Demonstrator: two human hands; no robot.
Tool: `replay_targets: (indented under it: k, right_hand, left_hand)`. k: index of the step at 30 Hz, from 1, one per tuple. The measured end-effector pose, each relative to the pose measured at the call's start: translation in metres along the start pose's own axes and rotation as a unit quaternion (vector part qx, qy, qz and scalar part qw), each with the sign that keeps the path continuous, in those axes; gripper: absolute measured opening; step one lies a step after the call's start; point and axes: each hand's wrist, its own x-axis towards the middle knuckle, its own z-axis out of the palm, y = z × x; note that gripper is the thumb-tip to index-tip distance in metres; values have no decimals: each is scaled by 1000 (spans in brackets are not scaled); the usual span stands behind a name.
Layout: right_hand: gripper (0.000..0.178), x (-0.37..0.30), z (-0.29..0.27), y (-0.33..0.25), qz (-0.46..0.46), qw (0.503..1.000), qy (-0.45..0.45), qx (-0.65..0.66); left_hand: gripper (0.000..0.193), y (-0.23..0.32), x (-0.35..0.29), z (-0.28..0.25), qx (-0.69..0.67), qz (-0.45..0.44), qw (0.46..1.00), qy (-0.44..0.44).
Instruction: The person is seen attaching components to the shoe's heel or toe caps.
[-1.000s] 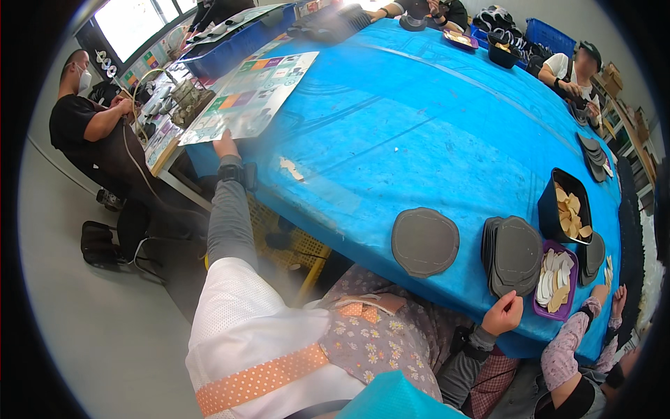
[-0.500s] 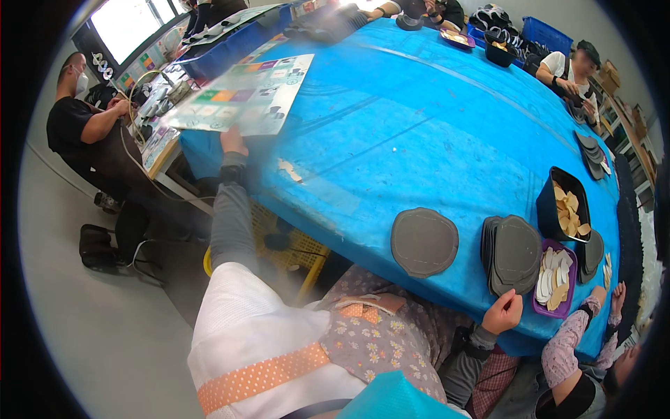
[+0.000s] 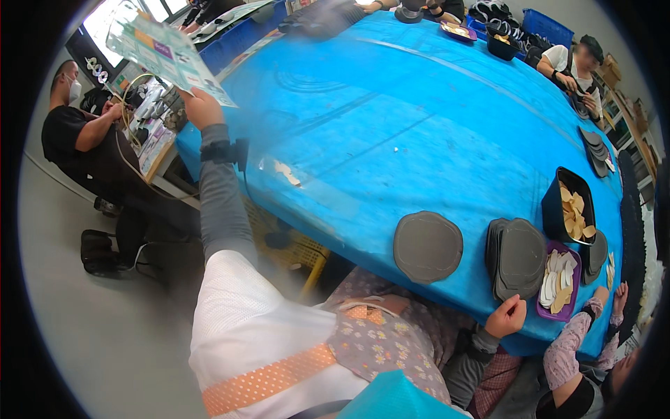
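My left hand [image 3: 204, 110], arm stretched out to the far left, is closed on the lower edge of a thin printed sheet [image 3: 166, 54] with coloured blocks and small pictures. The sheet is raised and tilted beyond the table's left corner, and its far part is blurred. At the near right edge of the table, my right hand [image 3: 506, 318] is curled closed, with nothing showing in it. Just beyond it lies a stack of dark grey rounded flat pieces [image 3: 522, 255]. One similar single piece [image 3: 428, 246] lies flat to the left of that stack.
A blue cover spreads over the big table [image 3: 349, 153]. On the right stand a black bin [image 3: 553, 209] of tan pieces and a purple tray [image 3: 576, 293] of white and tan pieces. Co-workers sit nearby; one in black [image 3: 77, 126] works at the left. Below is a yellow crate [image 3: 314, 269].
My left hand has lifted the sheet up and to the left, off the table's left corner, and the sheet has tilted. My right hand has hardly moved.
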Motion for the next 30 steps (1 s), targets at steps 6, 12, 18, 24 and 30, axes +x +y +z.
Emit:
replay_targets:
  k: [6, 12, 18, 24, 30]
  right_hand:
    - [32, -3, 3, 2, 14, 1000, 7, -18]
    - [32, -6, 5, 3, 1, 999, 9, -36]
    - [31, -8, 8, 5, 27, 998, 18, -58]
    - [29, -8, 10, 4, 23, 998, 0, -58]
    - [31, -9, 9, 4, 27, 998, 2, -49]
  left_hand:
    - [58, -17, 35, 22, 151, -60, 987, -21]
    - [60, -58, 45, 54, 183, -133, 973, -56]
    - [61, -97, 56, 85, 198, -164, 961, -98]
    - [52, -155, 72, 126, 207, -94, 967, -118]
    - [81, -220, 76, 173, 41, -239, 958, -155]
